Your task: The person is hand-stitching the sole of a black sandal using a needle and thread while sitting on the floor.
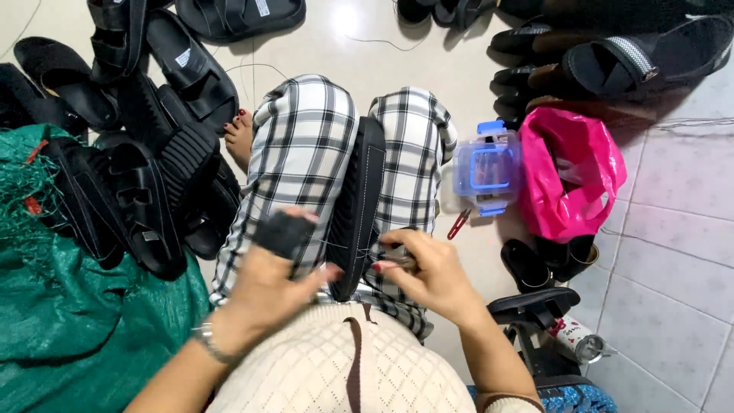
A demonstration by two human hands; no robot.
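Head view: 1 black rubber sandal sole with pale stitching [359, 206] stands on edge, clamped between the knees in checked trousers. Left hand [279, 279], wearing a black fingerless pad, presses against the sole's side, fingers loosely bent. Right hand [428, 271] pinches what appears to be a small metal tool [394, 256] beside the sole.

Black sandal sole [358, 206] upright between knees.
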